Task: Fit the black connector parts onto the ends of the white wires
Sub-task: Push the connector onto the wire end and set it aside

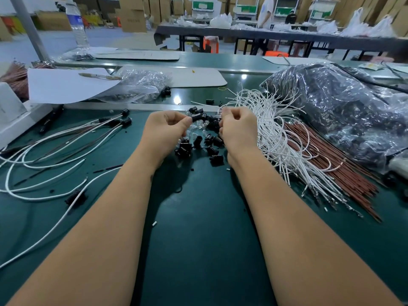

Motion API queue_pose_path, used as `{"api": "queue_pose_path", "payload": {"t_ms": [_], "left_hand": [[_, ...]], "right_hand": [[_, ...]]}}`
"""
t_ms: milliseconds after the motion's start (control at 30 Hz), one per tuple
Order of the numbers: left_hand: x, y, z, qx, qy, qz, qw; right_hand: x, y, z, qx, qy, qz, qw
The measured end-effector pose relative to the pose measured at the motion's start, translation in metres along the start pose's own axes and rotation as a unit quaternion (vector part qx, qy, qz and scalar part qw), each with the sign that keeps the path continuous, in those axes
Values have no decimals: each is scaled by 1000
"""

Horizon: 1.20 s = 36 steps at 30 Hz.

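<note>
**Workbench stock: hands, connectors, wires**

Forearms, 2, bare, are reaching forward over the green mat [198, 250] from the near edge.

Left hand [164, 131]: fingers are curling inward, thumb and fingertips pinching a black connector part [196, 117] at the far side of the hand.

Right hand [237, 127]: fingers are curling tightly; it sits at the edge of the white wire bundle, but what it is pinching cannot be told from this angle.

Loose black connector parts [198, 143]: a scattered heap is lying on the mat between and just beyond the 2 hands, mixed with small clear pieces.

White wire bundle [271, 129]: a thick sheaf is fanning out just right of the right hand, metal-tipped ends pointing toward the near right.

Brown wires [326, 164]: a straight bundle is lying beside and partly under the white sheaf.

Finished wires [66, 142]: several white leads are trailing across the left of the mat, with black connectors seated on their far ends [125, 120].

Dark plastic bag [344, 111]: large, full, is sitting at far right.

Clear plastic bag [141, 85]: is resting beyond the hands, beside a white sheet [66, 85].

Water bottle [77, 25]: is standing upright at far left.
</note>
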<state>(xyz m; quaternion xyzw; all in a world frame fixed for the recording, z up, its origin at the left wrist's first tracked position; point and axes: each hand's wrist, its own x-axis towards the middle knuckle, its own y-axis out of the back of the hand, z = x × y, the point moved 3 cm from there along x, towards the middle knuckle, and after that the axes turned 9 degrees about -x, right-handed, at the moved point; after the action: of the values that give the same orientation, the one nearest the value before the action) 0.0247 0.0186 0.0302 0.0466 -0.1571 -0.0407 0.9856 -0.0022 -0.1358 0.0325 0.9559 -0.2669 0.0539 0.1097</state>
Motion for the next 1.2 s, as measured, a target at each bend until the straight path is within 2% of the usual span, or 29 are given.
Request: {"api": "queue_pose_path", "payload": {"t_ms": [67,233,400,667,767,867,933,1200], "left_hand": [[0,8,1,-38,7,17,999],[-2,2,13,-174,9,-39,984],[-4,-1,21,-258,3,-52,965],[-4,-1,19,-299,6,-90,950],[-1,0,15,-277,8,-83,957],[2,2,6,-113,22,-33,993],[2,0,1,-35,21,-15,999],[2,-3,2,-29,0,-19,999]], "right_hand": [[3,6,2,-12,3,22,1000],[-2,2,-2,-10,52,-7,999],[-3,2,-4,3,62,-15,998],[-5,-2,-9,89,37,-53,994],[-7,-4,-11,116,40,-78,989],[-5,-4,-10,152,15,-95,984],[-4,-4,-7,178,-9,-96,979],[-1,-3,-6,210,-24,-124,970]]}}
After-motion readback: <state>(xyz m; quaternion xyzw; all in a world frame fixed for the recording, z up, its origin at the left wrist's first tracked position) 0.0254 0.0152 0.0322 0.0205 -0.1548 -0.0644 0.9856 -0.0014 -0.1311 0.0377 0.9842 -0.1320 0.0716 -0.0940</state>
